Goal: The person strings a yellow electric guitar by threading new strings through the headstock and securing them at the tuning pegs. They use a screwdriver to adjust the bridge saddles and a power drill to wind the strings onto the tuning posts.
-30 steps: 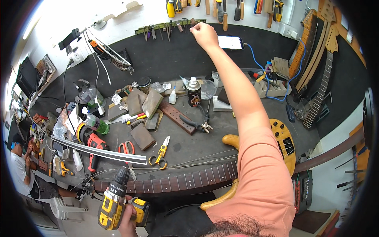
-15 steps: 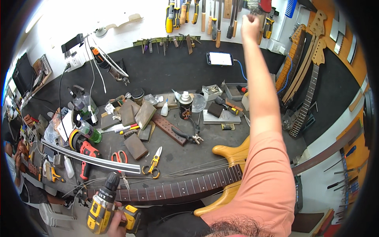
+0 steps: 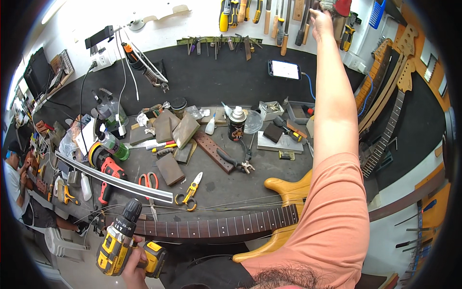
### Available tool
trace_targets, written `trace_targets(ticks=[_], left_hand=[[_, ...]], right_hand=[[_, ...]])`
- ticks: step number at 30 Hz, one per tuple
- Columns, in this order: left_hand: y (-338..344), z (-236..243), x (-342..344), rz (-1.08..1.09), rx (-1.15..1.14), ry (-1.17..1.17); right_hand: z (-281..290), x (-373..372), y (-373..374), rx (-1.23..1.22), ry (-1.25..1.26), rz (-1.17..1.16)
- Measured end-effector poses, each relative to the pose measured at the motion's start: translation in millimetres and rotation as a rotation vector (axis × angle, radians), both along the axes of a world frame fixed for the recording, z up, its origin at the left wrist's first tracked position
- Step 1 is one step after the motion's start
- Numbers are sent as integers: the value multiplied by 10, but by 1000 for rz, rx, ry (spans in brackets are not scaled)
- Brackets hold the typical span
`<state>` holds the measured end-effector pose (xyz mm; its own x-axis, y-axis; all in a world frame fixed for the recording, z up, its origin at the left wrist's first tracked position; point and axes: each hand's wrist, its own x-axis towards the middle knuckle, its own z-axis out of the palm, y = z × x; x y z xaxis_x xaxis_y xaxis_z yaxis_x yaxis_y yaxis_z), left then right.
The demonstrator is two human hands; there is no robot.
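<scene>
My left grip (image 3: 133,264) is closed round the handle of a yellow-and-black cordless drill (image 3: 113,249), low on the left, chuck upward, battery toward the right. My right grip (image 3: 322,23) is up at the wall tools on a straight arm, fingers at the long dark files (image 3: 286,41) and just beside a red item (image 3: 342,7) cut by the top edge. Can't tell if the right one is holding anything; fingertips too small and overlapped.

Drill sits in front of the near edge of the tabletop (image 3: 240,182), by the left end of a dark fretted neck (image 3: 216,228). The neck runs right to a honey-coloured guitar body (image 3: 290,191), partly hidden by my sleeve. Loose strings (image 3: 231,204) trail leftward just behind the neck.

Behind those: yellow-handled snips (image 3: 195,184) with open handles, red-handled scissors (image 3: 152,180), a long pale metal strip (image 3: 115,182) lying at a slant, and a red power tool (image 3: 111,168) just behind the strip. Mid-table: a brown drilled bar (image 3: 211,151) with dark-handled pliers (image 3: 248,166) at its right end, flat blocks in a heap left of it, an upright spray can (image 3: 236,127) behind.

Further back, a lit phone (image 3: 284,69) on a blue cable; guitar necks (image 3: 405,79) lean at the right. Far left, a seated person (image 3: 17,180) beside a white stool (image 3: 61,243).
</scene>
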<state>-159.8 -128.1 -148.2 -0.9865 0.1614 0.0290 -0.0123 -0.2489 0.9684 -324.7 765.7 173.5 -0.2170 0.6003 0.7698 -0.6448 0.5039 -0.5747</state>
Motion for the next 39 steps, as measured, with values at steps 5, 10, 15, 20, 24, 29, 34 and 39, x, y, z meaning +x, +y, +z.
trace_targets(ticks=[5, 10, 15, 20, 24, 29, 34, 39], left_hand=[[51, 169, 136, 67, -8, -8], [94, 289, 141, 30, 9, 16], [144, 224, 86, -18, 15, 20], [130, 253, 141, -2, 31, 19], [102, 297, 165, -37, 69, 47], [67, 191, 68, -146, 210, 71], [73, 87, 189, -241, 148, 147], [24, 84, 534, -167, -417, 525]], right_hand=[[-88, -80, -405, -117, 101, 113], [-132, -13, -529, -150, -42, 213], [172, -101, 145, 137, -50, -311], [72, -184, -46, -68, 106, -485], [-204, 43, -414, -19, 143, -507], [-573, 438, -1130, -342, 119, 291], [-1323, 938, -3624, -288, -201, 955], [-1817, 1704, -5515, -476, -372, 1155]])
